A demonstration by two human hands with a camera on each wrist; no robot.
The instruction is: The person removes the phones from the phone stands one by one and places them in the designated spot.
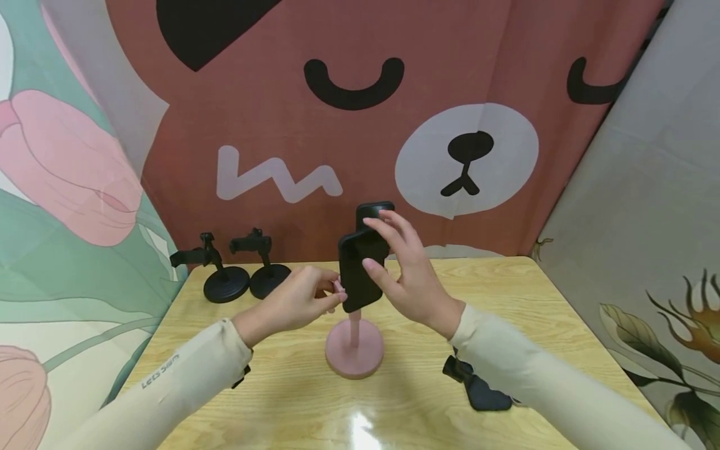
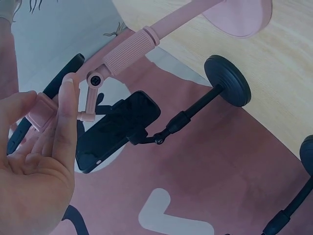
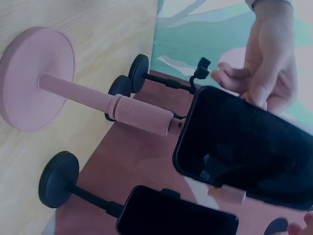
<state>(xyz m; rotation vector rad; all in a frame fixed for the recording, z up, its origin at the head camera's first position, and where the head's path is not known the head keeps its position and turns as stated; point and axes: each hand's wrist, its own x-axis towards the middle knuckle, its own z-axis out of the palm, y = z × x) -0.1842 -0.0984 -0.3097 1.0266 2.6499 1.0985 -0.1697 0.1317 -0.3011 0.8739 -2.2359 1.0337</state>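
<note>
A black phone (image 1: 360,278) stands tilted in a pink phone stand (image 1: 355,359), whose round base rests on the table. My left hand (image 1: 298,300) is at the phone's left edge. In the left wrist view its thumb and fingers pinch the stand's pink clamp (image 2: 43,112) behind the phone. At the phone's right side my right hand (image 1: 416,275) has its fingers spread, with the thumb in front of the screen in the head view. The right wrist view shows the phone's dark screen (image 3: 244,152) and just a few right fingertips (image 3: 303,226) below its edge.
Behind it, a second phone (image 1: 374,208) sits on a black stand (image 3: 59,178). Two more black stands (image 1: 226,284) are at the table's back left, without phones. A dark object (image 1: 486,394) lies under the right sleeve. Printed cloth (image 1: 253,112) hangs behind the table.
</note>
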